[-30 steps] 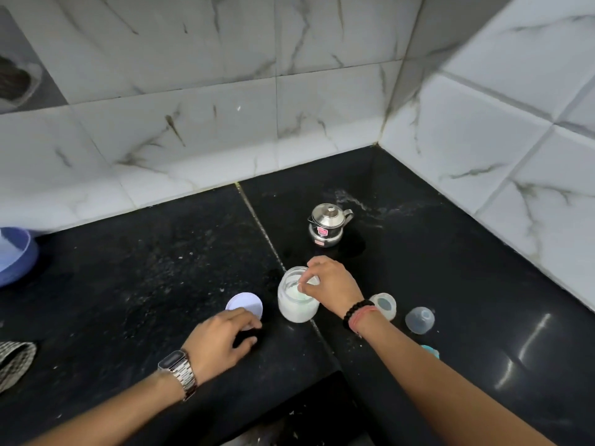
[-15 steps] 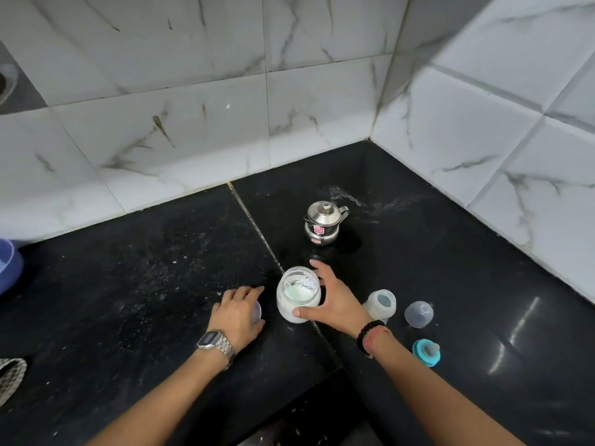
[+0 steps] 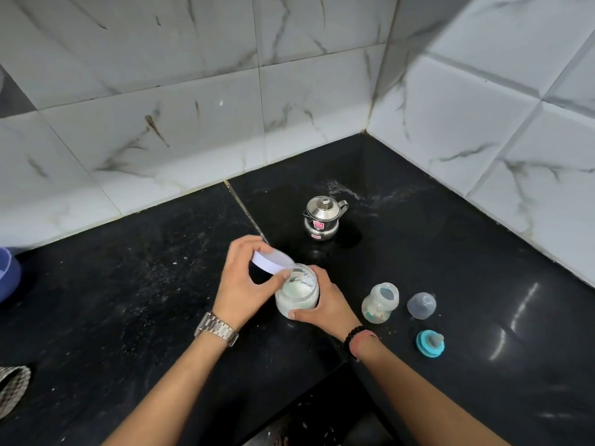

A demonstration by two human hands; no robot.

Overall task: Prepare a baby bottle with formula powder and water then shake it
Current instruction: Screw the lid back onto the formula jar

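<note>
We hold the white lid point(image 3: 273, 263) tilted over the powder jar point(image 3: 297, 296) in our left hand point(image 3: 245, 284), fingers pinching its rim, right hand point(image 3: 325, 300) wrapping the jar; the open baby bottle point(image 3: 380, 303), just right of the jar on the counter point(image 3: 128, 300), looks unfilled with water, so most remains.

Blue bowl point(image 3: 8, 275) and woven object point(image 3: 13, 389) are cut off at left edge.

Black stone bench point(image 3: 128, 317), bearing steel pot point(image 3: 323, 217) centre frame, jar point(image 3: 297, 296), open bottle point(image 3: 380, 303), clear cap point(image 3: 421, 305), teal teat ring point(image 3: 430, 343) lower right.
</note>
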